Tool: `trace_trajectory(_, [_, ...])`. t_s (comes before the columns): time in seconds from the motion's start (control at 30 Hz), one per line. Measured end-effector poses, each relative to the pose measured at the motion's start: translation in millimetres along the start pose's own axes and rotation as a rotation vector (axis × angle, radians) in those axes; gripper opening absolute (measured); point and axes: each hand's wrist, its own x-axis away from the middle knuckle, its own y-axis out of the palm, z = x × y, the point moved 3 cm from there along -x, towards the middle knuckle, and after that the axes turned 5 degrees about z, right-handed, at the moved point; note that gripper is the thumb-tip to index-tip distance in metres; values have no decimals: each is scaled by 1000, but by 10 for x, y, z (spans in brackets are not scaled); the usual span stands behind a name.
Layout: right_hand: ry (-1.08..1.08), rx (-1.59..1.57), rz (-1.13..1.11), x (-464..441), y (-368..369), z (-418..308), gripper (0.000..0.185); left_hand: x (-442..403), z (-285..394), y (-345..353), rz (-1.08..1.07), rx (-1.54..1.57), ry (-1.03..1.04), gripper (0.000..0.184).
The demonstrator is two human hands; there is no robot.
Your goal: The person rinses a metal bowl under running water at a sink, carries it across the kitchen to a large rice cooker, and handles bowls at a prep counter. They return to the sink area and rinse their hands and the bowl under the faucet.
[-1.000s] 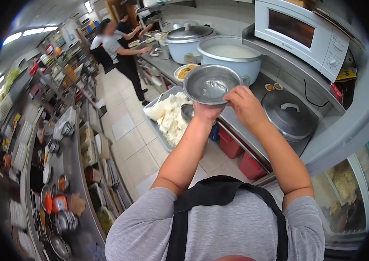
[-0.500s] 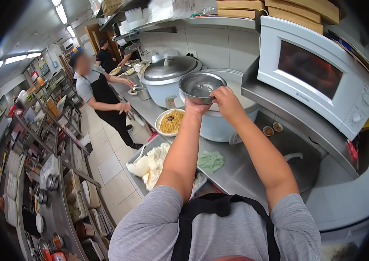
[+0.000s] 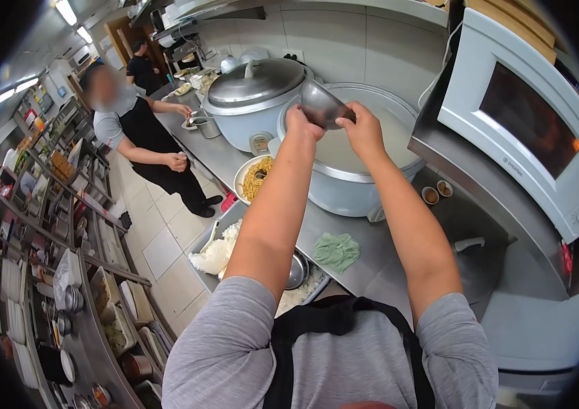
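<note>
A metal bowl [image 3: 323,105] is tilted over the large open cooker pot [image 3: 358,178], which holds a whitish content. My left hand [image 3: 304,124] grips the bowl at its left side. On the right side, my right hand [image 3: 361,126] holds the rim with bent fingers. The inside of the bowl is turned away from view. Left of the open pot stands a second cooker with a metal lid [image 3: 257,80]. A plate of noodles [image 3: 255,178] and a green cloth [image 3: 336,252] lie on the counter near my forearms.
A white tub of rice [image 3: 214,253] sits below the counter edge, partly behind my left arm. At right are a microwave [image 3: 518,123], two small cups [image 3: 437,192] and a large lid [image 3: 470,262]. A co-worker [image 3: 143,140] stands at the counter's left; another person [image 3: 141,68] is farther back.
The bowl went from nearly level to steeply tilted, and both hands moved with it from the counter's front side to over the open pot. The view has shifted, and the green cloth has come into view.
</note>
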Motion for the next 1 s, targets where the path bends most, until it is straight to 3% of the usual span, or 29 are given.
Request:
trace_trajectory(0.17, [131, -97, 29, -139, 67, 71, 20, 21, -26, -28, -28, -60, -26, 60])
trace_trajectory(0.3, [345, -435, 82, -191, 118, 44, 21, 270, -267, -129, 15, -422, 34, 69])
trace_trajectory(0.43, [507, -727, 174, -205, 61, -96, 25, 483, -362, -137, -116, -918, 282, 65])
trace_trajectory(0.57, [655, -854, 243, -88, 46, -61, 28, 538, -344, -130, -118, -970, 604, 54])
trace_trajectory(0.63, [674, -809, 268, 36, 54, -9, 25, 619, -342, -118, -151, -957, 789, 51])
trace_trajectory(0.77, [598, -551, 212, 203, -12, 64, 22, 426, -339, -159, -88, -955, 966, 56])
trace_trajectory(0.9, [190, 128, 44, 416, -218, -150, 18, 576, -310, -158, -66, -836, 1070, 54])
trace_trajectory(1.0, [81, 290, -40, 755, -361, -407, 18, 657, -257, -156, -71, -802, 1064, 52])
